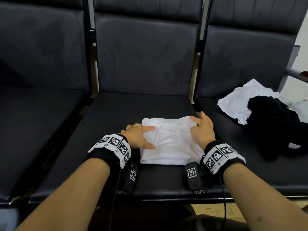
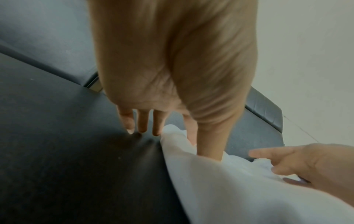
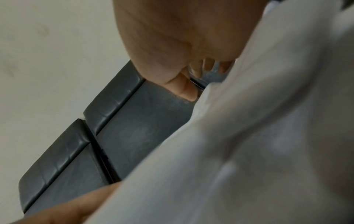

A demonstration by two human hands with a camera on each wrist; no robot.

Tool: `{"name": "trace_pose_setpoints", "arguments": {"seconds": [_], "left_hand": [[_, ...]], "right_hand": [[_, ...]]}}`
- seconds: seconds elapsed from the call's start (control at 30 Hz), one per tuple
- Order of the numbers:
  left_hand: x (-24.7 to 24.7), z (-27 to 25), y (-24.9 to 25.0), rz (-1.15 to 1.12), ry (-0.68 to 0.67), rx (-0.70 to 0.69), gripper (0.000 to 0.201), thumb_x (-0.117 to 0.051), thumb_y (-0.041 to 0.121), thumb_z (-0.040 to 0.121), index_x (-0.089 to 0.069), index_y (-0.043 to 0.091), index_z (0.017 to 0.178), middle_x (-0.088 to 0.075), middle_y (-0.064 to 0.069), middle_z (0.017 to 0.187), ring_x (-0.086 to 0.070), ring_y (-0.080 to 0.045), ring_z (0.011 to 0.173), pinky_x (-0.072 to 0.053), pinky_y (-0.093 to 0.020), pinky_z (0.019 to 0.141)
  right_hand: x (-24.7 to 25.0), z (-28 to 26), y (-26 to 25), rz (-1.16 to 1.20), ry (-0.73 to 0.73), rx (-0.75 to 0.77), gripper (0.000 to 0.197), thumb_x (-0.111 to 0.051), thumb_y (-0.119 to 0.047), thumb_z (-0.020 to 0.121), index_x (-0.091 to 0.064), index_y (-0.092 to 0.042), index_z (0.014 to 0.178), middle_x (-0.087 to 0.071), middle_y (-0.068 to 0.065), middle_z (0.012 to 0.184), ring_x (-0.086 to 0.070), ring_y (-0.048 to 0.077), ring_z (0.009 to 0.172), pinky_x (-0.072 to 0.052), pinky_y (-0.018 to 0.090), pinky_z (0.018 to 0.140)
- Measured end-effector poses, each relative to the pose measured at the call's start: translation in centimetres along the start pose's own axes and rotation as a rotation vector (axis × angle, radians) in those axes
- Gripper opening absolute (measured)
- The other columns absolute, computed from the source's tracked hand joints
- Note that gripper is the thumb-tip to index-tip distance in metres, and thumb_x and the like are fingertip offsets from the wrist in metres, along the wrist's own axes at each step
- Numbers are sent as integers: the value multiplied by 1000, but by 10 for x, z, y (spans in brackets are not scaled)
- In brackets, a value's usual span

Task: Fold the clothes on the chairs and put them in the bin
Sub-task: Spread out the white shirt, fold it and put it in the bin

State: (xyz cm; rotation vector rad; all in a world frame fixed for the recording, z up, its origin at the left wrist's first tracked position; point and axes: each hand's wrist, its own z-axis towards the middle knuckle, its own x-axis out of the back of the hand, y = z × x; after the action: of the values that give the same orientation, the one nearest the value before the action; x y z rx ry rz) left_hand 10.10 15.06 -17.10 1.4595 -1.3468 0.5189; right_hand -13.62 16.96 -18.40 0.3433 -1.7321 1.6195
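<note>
Resting mid-seat on dark chair (image 1: 116, 172): folded white shirt (image 1: 168, 144). Pressing both edges, left hand (image 1: 136, 137) and right hand (image 1: 202, 130), fingers spread flat, gripping nothing. Better sliding under evenly, lifting level toward unseen bin.

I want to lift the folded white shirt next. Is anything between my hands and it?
Nothing visible: the left hand and right hand already rest on the shirt, one at each side. The bin is out of view.
</note>
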Motion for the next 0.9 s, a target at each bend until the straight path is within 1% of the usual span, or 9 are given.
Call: {"name": "trace_pose_setpoints", "arguments": {"seconds": [0.1, 0.2, 0.27, 0.33, 0.43, 0.57, 0.67, 0.8, 0.9], "left_hand": [[2, 1, 0, -84, 30, -4, 88, -75, 50, 76, -23, 49, 147, -24, -1, 152, -17, -30, 140, -21, -44, 113], [4, 2, 2, -158, 126, 51, 92, -79, 44, 72, -27, 35, 147, -36, -7, 142, -26, -30, 136, -32, -44, 110], [5, 3, 1, -238, 185, 113, 83, -79, 45, 73, -35, 17, 138, -49, -9, 129, -46, -29, 123, -46, -39, 96], [6, 3, 1, -355, 212, 164, 67, -76, 44, 77, -42, 7, 122, -57, -7, 109, -63, -23, 96, -56, -32, 69], [6, 1, 2, -360, 171, 191, 50, -70, 46, 82, -59, 2, 103, -66, -7, 82, -69, -16, 69, -56, -25, 52], [3, -6, 7, -415, 60, 227, 42, -66, 46, 86, -56, 6, 91, -65, -12, 82, -68, -21, 67, -60, -30, 57], [-1, -15, 13, -459, 62, 220, 37, -65, 42, 89, -48, 10, 81, -62, -12, 82, -71, -31, 79, -61, -43, 73], [-3, -26, 22, -401, 103, 217, 36, -59, 42, 92, -50, 7, 89, -59, -10, 94, -68, -32, 94, -58, -44, 84], [-5, -30, 25, -377, 109, 228, 33, -56, 41, 94, -48, 9, 92, -59, -10, 91, -70, -32, 90, -59, -43, 80]], "right_hand": [[3, 0, 4, -47, 53, -113, 46, -47, -5, 89, -57, -13, 133, -31, 8, 154, -25, 30, 142, -26, 34, 112], [4, 2, 4, -51, 160, -286, 31, -52, -15, 84, -66, -10, 111, -58, 17, 125, -52, 37, 113, -42, 33, 88], [8, 2, 4, -17, 124, -360, 29, -57, -21, 84, -64, -3, 106, -63, 18, 113, -59, 36, 99, -47, 33, 79], [11, -1, 6, -25, 18, -406, 36, -62, -26, 85, -61, -1, 110, -64, 14, 108, -59, 31, 90, -45, 31, 73], [15, -7, 9, -53, -61, -407, 50, -68, -34, 83, -58, 0, 119, -63, 13, 115, -60, 28, 97, -47, 31, 75], [20, -21, 11, -63, -88, -409, 54, -71, -37, 82, -58, -1, 120, -61, 13, 118, -59, 28, 101, -46, 30, 76], [20, -32, 9, -84, -104, -403, 44, -71, -36, 81, -59, -4, 109, -61, 9, 108, -58, 25, 93, -44, 28, 72], [18, -37, 3, -156, -74, -376, 31, -70, -32, 82, -61, -6, 97, -64, 9, 101, -57, 23, 85, -41, 25, 68], [26, -41, -1, -145, 12, -310, 27, -65, -30, 85, -70, -5, 93, -67, 7, 94, -58, 24, 86, -41, 24, 71]]}}
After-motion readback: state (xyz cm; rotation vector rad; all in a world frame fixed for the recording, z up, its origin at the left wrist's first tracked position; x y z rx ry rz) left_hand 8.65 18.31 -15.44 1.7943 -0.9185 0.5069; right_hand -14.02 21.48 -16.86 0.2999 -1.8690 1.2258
